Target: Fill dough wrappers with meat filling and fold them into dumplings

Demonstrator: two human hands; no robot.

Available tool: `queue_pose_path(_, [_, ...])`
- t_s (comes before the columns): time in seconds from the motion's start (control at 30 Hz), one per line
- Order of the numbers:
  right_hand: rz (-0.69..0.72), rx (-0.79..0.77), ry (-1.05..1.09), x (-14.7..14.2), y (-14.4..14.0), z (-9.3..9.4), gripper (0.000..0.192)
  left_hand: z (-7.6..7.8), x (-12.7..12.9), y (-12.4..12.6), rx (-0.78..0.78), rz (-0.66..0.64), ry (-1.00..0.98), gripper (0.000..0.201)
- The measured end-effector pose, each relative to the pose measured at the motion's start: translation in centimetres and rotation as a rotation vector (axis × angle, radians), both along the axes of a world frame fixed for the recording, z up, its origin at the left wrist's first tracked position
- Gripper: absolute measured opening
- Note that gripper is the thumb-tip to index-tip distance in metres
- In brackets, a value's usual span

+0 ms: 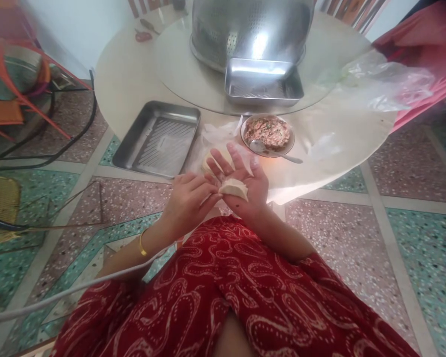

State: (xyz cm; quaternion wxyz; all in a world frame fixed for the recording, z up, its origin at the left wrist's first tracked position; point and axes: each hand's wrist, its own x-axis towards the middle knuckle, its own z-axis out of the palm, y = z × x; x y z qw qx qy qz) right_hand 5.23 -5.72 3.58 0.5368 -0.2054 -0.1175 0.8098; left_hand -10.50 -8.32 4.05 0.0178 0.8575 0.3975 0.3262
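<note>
Pale dough is what both my hands meet on: a folded dumpling (233,189) lies across the palm of my right hand (245,181), which is spread wide and flat, fingers pointing away from me toward the worktop (126,79). My left hand (188,198) comes in from the left with a narrow grip, fingertips pinched on the dumpling's left end. The dumpling's long axis runs left to right across the palm, so the pinching fingers sit at one tip of it and the sealed edge runs away from them to the right. The right hand carries it; the left only touches it at the near corner.

Just beyond the right fingertips sits a bowl of filling (267,133) with a spoon (267,150) resting in it, and further left of the left grip a flat metal tray (158,139). Under the right fingers I see more pale dough, likely a stack of wrappers (210,159), but the hand covers most of it. Whether the dumpling's seam is fully closed I cannot make out; the left fingertips hide that end. A colander (250,32) at the far side is cut off by the picture's top edge.
</note>
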Motion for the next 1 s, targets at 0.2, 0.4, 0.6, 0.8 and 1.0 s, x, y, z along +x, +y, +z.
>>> queue_pose_path(0.2, [-0.011, 0.008, 0.027, 0.0, 0.1, -0.4, 0.047, 0.3, 0.3, 0.2, 0.052, 0.042, -0.027, 0.014])
queue_pose_path(0.4, [0.009, -0.025, 0.029, -0.1, 0.4, -0.9, 0.047, 0.2, 0.6, 0.3, 0.077, 0.045, 0.011, 0.008])
queue_pose_path(0.6, [0.082, -0.064, 0.046, 0.3, 0.3, -0.6, 0.046, 1.4, 0.9, 1.1, 0.019, -0.123, 0.126, 0.037])
queue_pose_path(0.8, [0.112, -0.140, 0.027, 0.4, 0.5, -0.6, 0.050, 2.1, 2.0, 2.4, -0.030, -0.370, 0.216, 0.032])
queue_pose_path(1.0, [0.115, -0.196, 0.041, 0.5, 1.0, -0.7, 0.051, 2.1, 2.4, 3.0, -0.002, -0.384, 0.216, 0.025])
